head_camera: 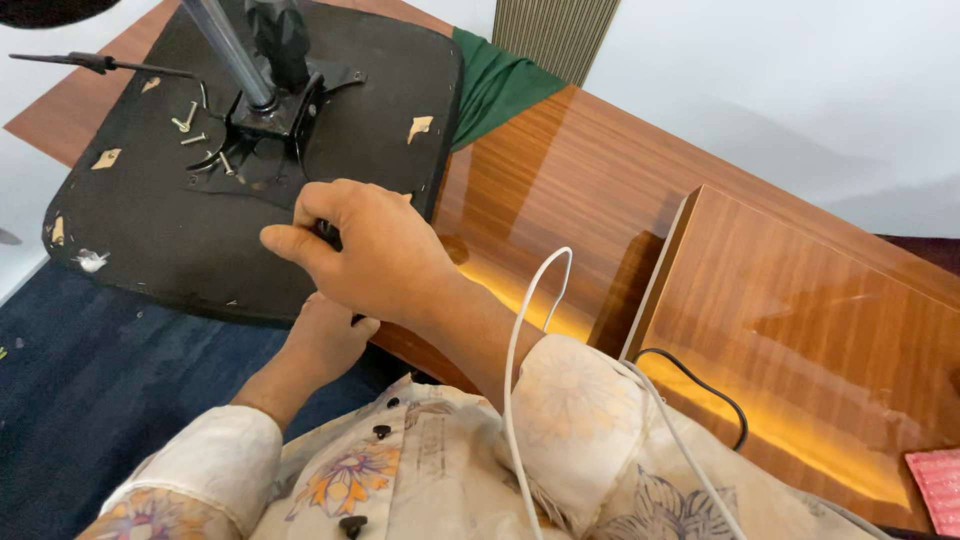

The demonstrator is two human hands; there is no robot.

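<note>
An upturned black chair seat (150, 220) lies on a wooden table (570, 180), its metal bracket (275, 112) and chrome post (228, 45) pointing up. My right hand (375, 255) rests on the seat's near right part, its fingers closed around a small black part (326, 233) that is mostly hidden. My left hand (325, 338) is just below it at the seat's near edge, with its fingers curled under the edge and out of sight. Two loose bolts (186, 120) lie on the seat left of the bracket.
A green cloth (498, 85) lies under the seat's far right corner. A raised wooden box (810, 310) stands on the table's right. White cable (520, 340) and black cable (705, 388) hang over my sleeve. Blue carpet (90, 390) lies lower left, a pink item (940, 488) at the right edge.
</note>
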